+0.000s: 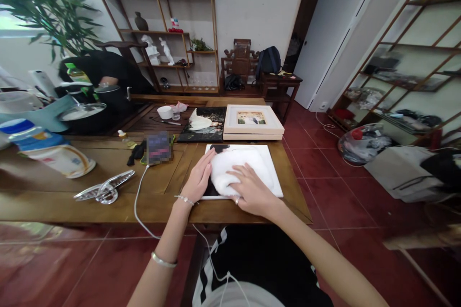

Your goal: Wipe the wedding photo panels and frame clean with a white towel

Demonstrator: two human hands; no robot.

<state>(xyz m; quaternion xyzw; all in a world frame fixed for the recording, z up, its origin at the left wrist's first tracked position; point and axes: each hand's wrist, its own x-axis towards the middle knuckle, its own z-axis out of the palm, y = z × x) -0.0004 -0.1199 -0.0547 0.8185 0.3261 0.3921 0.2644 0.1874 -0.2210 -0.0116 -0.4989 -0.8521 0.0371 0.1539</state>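
"Firstly, state the position of the cloth."

"The thick, white, fluffy cloth lies bunched on the flat, white-edged rectangular picture panel, near the front edge of the brown wooden surface."

"Condition of the hands?"

"The left hand is unclenched, fingers extended together along the panel's left side, fingertips beside the cloth. The right hand lies over the cloth with fingers bent against it; whether it pinches the fabric, I cannot tell."

"Adjacent items?"

"Just behind the panel, a dark rectangular picture showing a white-gowned figure; touching or just right of it, a cream, box-shaped picture frame. Well to the left, a shiny silver metal clip and a white plastic bottle with a blue cap."
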